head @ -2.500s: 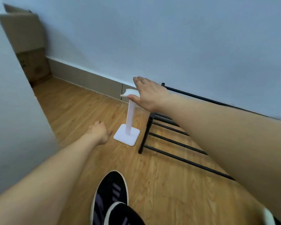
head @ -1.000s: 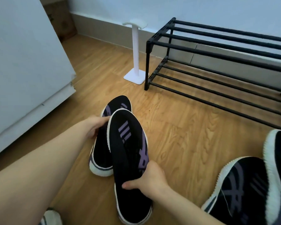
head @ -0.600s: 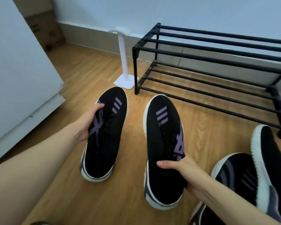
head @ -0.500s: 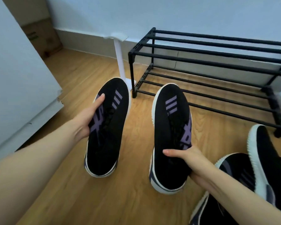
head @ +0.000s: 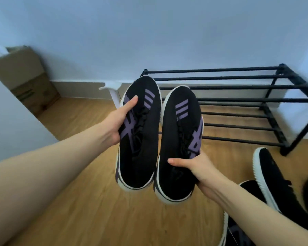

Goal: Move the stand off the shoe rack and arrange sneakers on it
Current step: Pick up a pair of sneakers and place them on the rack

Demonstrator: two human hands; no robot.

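I hold two black sneakers with purple stripes and white soles in the air, toes pointing at the rack. My left hand (head: 118,119) grips the left sneaker (head: 140,146) along its left side. The right sneaker (head: 179,139) is held near its heel by my right hand (head: 190,166). Behind them stands the black two-tier shoe rack (head: 238,100) against the wall, with bare bars. The white stand (head: 112,89) is on the floor just left of the rack, partly hidden by the left sneaker.
Another pair of black sneakers with white soles (head: 274,180) lies on the wooden floor at the lower right. Cardboard boxes (head: 25,80) are stacked in the far left corner. A white panel (head: 11,121) runs along the left side.
Both sneakers have been lifted off the floor and brought side by side, closer to the rack. The view has tilted upward.
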